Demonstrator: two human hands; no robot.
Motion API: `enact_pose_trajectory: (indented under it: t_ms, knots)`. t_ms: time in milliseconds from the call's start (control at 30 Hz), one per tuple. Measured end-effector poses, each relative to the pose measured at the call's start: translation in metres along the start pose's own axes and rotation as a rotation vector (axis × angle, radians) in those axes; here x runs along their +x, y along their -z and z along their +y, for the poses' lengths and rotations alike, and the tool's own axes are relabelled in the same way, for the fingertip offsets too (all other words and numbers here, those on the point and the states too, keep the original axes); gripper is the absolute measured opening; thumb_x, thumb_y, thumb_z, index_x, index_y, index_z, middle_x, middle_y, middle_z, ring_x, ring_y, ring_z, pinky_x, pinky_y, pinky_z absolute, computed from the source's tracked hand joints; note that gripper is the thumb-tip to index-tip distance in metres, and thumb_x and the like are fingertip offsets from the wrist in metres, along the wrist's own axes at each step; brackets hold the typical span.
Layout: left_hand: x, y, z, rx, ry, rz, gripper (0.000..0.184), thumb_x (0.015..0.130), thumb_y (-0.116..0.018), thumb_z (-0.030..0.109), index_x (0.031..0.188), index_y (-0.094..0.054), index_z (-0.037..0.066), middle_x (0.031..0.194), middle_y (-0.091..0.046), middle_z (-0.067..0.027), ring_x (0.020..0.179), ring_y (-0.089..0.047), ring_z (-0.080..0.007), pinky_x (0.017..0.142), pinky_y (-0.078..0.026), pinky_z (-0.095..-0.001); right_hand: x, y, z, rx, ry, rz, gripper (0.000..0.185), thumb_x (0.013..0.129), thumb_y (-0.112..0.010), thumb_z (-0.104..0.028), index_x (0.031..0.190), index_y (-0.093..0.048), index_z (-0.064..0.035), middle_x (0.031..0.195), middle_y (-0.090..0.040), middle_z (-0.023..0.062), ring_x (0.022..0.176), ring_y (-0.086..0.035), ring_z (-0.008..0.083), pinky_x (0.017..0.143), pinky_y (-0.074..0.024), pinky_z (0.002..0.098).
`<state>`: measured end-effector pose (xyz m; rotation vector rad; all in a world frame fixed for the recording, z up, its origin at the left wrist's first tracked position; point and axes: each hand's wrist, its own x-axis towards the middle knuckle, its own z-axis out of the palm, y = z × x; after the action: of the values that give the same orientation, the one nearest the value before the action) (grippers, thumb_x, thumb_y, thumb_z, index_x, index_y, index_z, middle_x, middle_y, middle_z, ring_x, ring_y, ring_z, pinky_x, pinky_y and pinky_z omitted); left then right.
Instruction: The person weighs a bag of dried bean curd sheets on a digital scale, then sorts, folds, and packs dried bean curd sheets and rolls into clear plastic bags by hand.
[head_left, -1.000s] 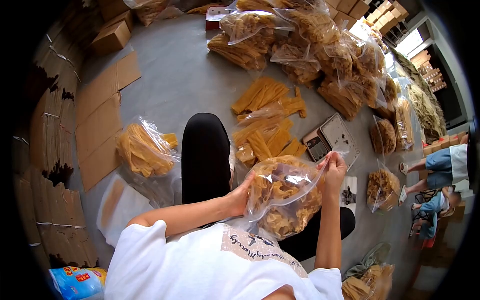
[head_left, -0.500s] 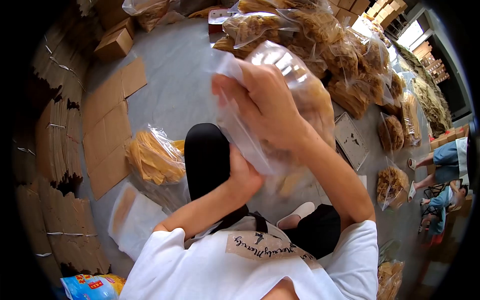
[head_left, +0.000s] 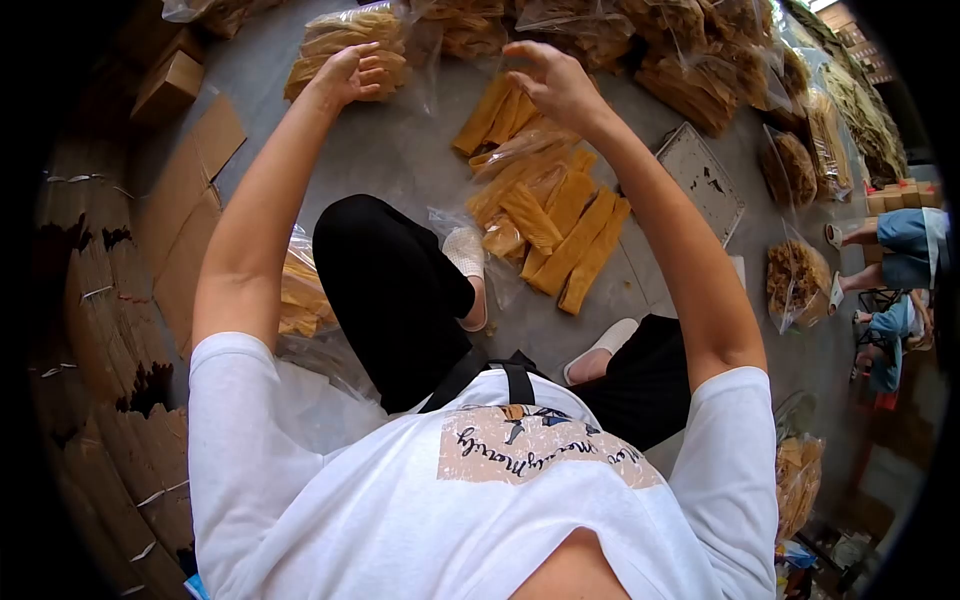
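My left hand (head_left: 350, 76) is open, its fingers loosely curved, against or just in front of a clear bag (head_left: 338, 38) packed with yellow-brown dried strips. Whether the fingers touch the bag I cannot tell. My right hand (head_left: 552, 86) is open too, fingers apart and bent, with nothing visible in it. Below it on the floor lie loose flat dried strips (head_left: 577, 232), partly on or in a clear plastic bag (head_left: 520, 160). More strips (head_left: 497, 112) lie closer to the right hand.
Filled bags (head_left: 690, 80) are heaped at the back right. A scuffed white panel (head_left: 702, 185) lies right of the strips. Flattened cardboard (head_left: 190, 225) and stacked cartons (head_left: 110, 330) line the left. Two other people (head_left: 905, 250) are at the far right.
The clear bag that both hands held up has left them. My hands have parted and reached farther forward, left hand to the left. Loose strips on the floor now show between them.
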<state>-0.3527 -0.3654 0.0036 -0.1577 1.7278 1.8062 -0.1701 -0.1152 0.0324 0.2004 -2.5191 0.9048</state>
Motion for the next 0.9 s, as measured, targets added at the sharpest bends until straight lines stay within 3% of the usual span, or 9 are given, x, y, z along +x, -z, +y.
enact_pose_trajectory:
  t_ms: [33,100,200,300,467,600,733,800,900]
  knots:
    - [0.017,-0.005,-0.008,0.082,0.025,-0.095,0.047,0.087,-0.061,0.033,0.125,-0.043,0.012,0.127,-0.053,-0.0074,0.114,-0.052,-0.0223,0.093,-0.038,-0.0435,-0.021,0.001,0.015,0.095,-0.222,-0.236,0.027,0.087,-0.061,-0.013,0.111,-0.060,-0.0024,0.096,-0.066,0.0112,0.083,-0.061,0.0172,0.077,-0.0494,0.0300]
    - [0.030,-0.041,-0.030,0.302,0.109,-0.109,0.043,0.084,-0.064,0.030,0.120,-0.046,0.017,0.116,-0.061,-0.0012,0.111,-0.055,-0.0209,0.091,-0.038,-0.0429,-0.065,0.003,0.037,0.116,-0.388,-0.386,0.025,0.085,-0.060,-0.011,0.108,-0.062,-0.0004,0.101,-0.065,0.0154,0.094,-0.063,0.0266,0.083,-0.0487,0.0344]
    - [0.064,-0.091,-0.107,0.310,0.233,0.122,0.046,0.076,-0.070,0.023,0.118,-0.056,0.008,0.132,-0.047,-0.0123,0.121,-0.045,-0.0297,0.099,-0.029,-0.0588,-0.147,-0.008,0.073,0.085,-0.568,-0.460,0.025,0.083,-0.060,-0.010,0.105,-0.062,0.0010,0.101,-0.066,0.0160,0.094,-0.064,0.0255,0.082,-0.0492,0.0338]
    - [0.029,-0.135,-0.200,0.122,0.286,0.385,0.055,0.071,-0.069,0.021,0.119,-0.051,-0.001,0.129,-0.046,-0.0173,0.118,-0.046,-0.0280,0.097,-0.035,-0.0463,-0.225,-0.018,0.079,0.171,-0.736,-0.540,0.026,0.082,-0.061,-0.009,0.105,-0.062,0.0027,0.099,-0.066,0.0176,0.092,-0.065,0.0255,0.080,-0.0502,0.0334]
    - [0.015,-0.147,-0.365,0.914,1.332,0.263,0.065,0.087,-0.044,0.057,0.137,-0.040,0.015,0.141,-0.041,-0.0040,0.126,-0.040,-0.0241,0.105,-0.027,-0.0429,-0.322,-0.026,0.064,0.337,-0.888,-0.511,0.028,0.081,-0.061,-0.009,0.106,-0.061,0.0028,0.098,-0.067,0.0171,0.090,-0.065,0.0255,0.078,-0.0509,0.0329]
    - [-0.041,-0.159,-0.337,0.098,0.733,0.359,0.050,0.083,-0.064,0.031,0.126,-0.049,0.012,0.128,-0.048,-0.0175,0.106,-0.050,-0.0306,0.079,-0.048,-0.0393,-0.352,-0.038,0.056,0.348,-0.949,-0.583,0.026,0.083,-0.060,-0.008,0.108,-0.061,0.0026,0.096,-0.067,0.0136,0.090,-0.064,0.0197,0.078,-0.0502,0.0298]
    - [-0.035,-0.147,-0.337,-0.050,0.796,0.528,0.044,0.078,-0.070,0.029,0.113,-0.055,0.008,0.106,-0.060,-0.0145,0.090,-0.056,-0.0267,0.065,-0.049,-0.0348,-0.356,-0.043,0.059,0.335,-0.934,-0.547,0.028,0.082,-0.061,-0.010,0.107,-0.061,0.0017,0.097,-0.067,0.0156,0.090,-0.064,0.0242,0.079,-0.0500,0.0323]
    - [-0.007,-0.122,-0.396,-0.237,0.815,0.290,0.022,0.079,-0.070,0.023,0.087,-0.056,0.008,0.074,-0.059,-0.0081,0.055,-0.055,-0.0202,0.049,-0.045,-0.0317,-0.359,-0.044,0.058,0.335,-0.963,-0.490,0.029,0.081,-0.062,-0.012,0.106,-0.062,0.0013,0.097,-0.067,0.0172,0.091,-0.064,0.0278,0.080,-0.0498,0.0343]
    - [0.003,-0.123,-0.415,-0.342,0.786,0.173,0.019,0.081,-0.068,0.023,0.081,-0.055,0.009,0.064,-0.057,-0.0047,0.047,-0.051,-0.0161,0.041,-0.039,-0.0282,-0.361,-0.042,0.055,0.310,-0.969,-0.501,0.028,0.081,-0.062,-0.012,0.106,-0.062,0.0013,0.097,-0.067,0.0171,0.091,-0.064,0.0279,0.080,-0.0497,0.0343]
